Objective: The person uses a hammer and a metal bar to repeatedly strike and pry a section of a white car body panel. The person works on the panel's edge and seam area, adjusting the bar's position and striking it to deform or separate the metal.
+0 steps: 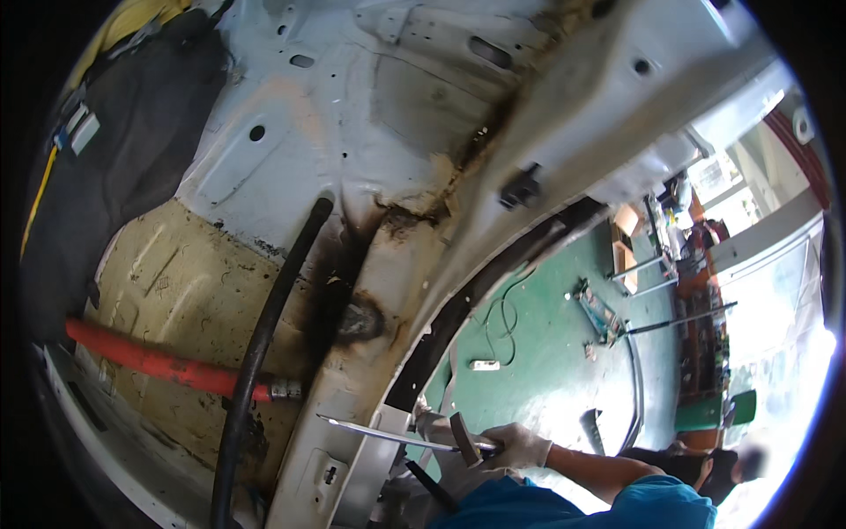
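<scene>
My right hand [517,446], in a light glove, is closed round the near end of a long silver pointed metal tool [379,432]. A short brown crosspiece [464,440] stands across the tool just ahead of my fingers; whether it is a hammer head I cannot tell. The thin tip reaches left over the edge of the pale car-body sill [352,445]. Scorched, rusty metal [359,319] lies on the sill beyond the tip. My left hand does not show.
A black hose [278,322] runs down across a red hose [159,357] inside the car body. Dark lining [150,132] hangs at left. On the green floor [546,353] are a floor jack [599,313] and a power strip [484,365]. Another person [718,472] is at lower right.
</scene>
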Motion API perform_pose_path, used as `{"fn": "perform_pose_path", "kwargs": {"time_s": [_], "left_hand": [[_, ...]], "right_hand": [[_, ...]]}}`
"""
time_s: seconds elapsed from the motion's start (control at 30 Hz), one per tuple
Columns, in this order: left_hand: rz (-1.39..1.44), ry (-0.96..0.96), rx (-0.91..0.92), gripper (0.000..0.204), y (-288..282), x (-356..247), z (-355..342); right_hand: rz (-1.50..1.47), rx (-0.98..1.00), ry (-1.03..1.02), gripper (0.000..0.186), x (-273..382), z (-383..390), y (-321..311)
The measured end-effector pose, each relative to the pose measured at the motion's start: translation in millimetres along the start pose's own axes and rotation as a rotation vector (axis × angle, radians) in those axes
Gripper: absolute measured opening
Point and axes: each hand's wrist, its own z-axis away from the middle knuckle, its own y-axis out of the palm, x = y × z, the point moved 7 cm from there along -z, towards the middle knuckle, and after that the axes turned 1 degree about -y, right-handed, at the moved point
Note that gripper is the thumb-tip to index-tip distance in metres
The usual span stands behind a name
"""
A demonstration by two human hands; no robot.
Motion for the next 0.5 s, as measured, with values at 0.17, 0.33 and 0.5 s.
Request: {"fn": "perform_pose_path", "kwargs": {"time_s": [0.17,0.33,0.5], "left_hand": [[-0.010,-0.032,0.028,0.030,-0.9,-5.7,2.8],[-0.022,-0.023,-0.017,0.024,-2.6,-16.8,1.0],[-0.024,-0.085,-0.029,0.019,-2.7,-22.6,4.6]], "right_hand": [[-0.068,-0.030,0.016,0.051,-25.4,23.5,-6.8],[-0.078,-0.053,0.108,0.052,-61.4,46.3,-13.4],[-0.332,-0.236,0.087,0.050,-96.7,65.1,-22.7]]}}
